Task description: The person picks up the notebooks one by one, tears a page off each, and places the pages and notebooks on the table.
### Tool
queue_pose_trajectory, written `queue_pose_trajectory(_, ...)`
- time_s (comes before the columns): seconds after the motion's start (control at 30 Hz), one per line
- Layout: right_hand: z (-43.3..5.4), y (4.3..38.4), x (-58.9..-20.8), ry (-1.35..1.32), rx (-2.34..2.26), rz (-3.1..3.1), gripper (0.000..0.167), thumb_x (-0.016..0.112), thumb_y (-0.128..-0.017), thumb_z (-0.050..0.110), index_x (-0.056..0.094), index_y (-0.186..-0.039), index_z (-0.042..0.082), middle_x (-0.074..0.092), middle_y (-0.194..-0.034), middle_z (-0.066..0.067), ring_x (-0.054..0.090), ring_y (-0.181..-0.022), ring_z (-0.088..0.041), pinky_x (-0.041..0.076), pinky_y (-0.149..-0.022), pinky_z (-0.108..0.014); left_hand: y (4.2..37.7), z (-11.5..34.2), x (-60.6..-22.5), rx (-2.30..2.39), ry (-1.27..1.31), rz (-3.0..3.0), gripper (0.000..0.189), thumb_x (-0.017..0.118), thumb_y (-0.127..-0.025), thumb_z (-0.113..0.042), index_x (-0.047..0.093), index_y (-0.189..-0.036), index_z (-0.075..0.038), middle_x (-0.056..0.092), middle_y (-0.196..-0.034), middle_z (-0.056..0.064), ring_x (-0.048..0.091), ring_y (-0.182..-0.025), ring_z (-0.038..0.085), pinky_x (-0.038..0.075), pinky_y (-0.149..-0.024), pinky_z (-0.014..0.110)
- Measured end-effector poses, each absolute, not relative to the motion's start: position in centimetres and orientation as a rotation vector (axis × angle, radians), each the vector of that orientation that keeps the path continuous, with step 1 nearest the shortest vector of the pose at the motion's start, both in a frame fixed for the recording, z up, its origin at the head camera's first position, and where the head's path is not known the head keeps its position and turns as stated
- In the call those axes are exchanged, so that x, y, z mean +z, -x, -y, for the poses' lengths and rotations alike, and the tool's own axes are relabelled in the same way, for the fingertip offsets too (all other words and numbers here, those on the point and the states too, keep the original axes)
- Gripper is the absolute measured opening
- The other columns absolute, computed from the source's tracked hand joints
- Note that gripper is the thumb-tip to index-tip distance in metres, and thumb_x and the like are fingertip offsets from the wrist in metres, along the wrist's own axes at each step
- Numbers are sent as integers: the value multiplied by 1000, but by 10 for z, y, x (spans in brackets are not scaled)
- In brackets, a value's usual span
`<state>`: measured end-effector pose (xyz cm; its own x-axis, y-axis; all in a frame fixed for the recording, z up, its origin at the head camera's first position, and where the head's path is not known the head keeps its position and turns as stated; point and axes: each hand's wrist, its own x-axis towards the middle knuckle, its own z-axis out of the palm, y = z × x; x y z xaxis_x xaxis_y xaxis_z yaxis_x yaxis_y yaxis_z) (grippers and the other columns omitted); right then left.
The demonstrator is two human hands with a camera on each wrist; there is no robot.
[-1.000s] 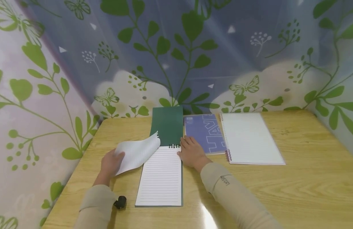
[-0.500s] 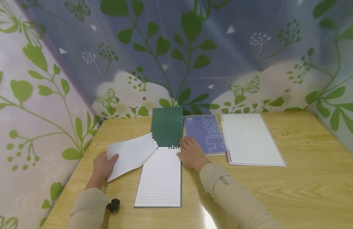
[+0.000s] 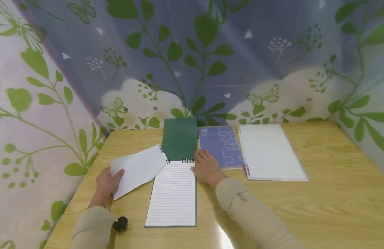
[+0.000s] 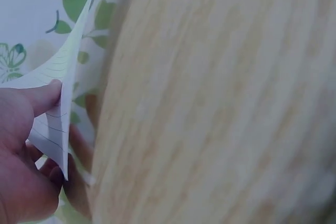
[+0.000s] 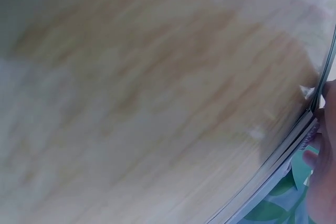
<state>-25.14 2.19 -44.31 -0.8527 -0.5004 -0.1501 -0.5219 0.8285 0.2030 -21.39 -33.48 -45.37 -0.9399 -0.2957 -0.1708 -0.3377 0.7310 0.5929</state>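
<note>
A spiral notebook (image 3: 171, 197) lies with its dark green cover (image 3: 179, 138) flipped up and away, a lined page facing up. My left hand (image 3: 106, 181) pinches a lined sheet (image 3: 139, 167) by its left end, thumb on top; the left wrist view shows the thumb against the bent paper (image 4: 58, 108). Ragged holes run along the sheet's far edge, and its right corner sits at the rings. My right hand (image 3: 207, 168) rests beside the rings at the notebook's right edge, fingers extended and thumb at the page. The right wrist view shows only part of this hand (image 5: 323, 166).
Right of the notebook lies a purple-blue notebook (image 3: 218, 145), partly under my right hand's reach. Further right is a larger spiral notebook (image 3: 272, 152) with a pale page up. A small black object (image 3: 120, 224) is at my left sleeve. A patterned curtain (image 3: 192, 69) borders the wooden table (image 3: 335, 200).
My left hand has moved left and slightly toward me, drawing the sheet with it so that it lies flatter and further off the notebook. The right hand has stayed in place.
</note>
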Motion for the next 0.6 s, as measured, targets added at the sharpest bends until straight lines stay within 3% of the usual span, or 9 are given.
queue_pose_trajectory(0.23,-23,250,-443,799,343,-2910,56,22,-100,42,28,-145,7,19,-154,-7,12,-143,-25,7,-117,-38,215,331,-452,1085,541,-2870,69,41,-95,-42,28,-138,11,27,-141,33,17,-132,50,13,-110,54)
queue_pose_trajectory(0.4,-22,250,-443,804,321,-2914,57,22,-100,42,28,-144,7,20,-154,-7,13,-143,-25,7,-117,-38,215,337,-453,1164,540,-2860,76,38,-94,-50,24,-140,10,23,-143,33,17,-133,49,15,-111,52)
queue_pose_trajectory(0.6,-21,250,-442,800,296,-2916,57,24,-100,41,29,-144,6,21,-153,-7,14,-143,-26,8,-117,-38,216,337,-448,1248,649,-2730,70,37,-95,-45,20,-144,2,19,-148,28,17,-136,44,16,-112,51)
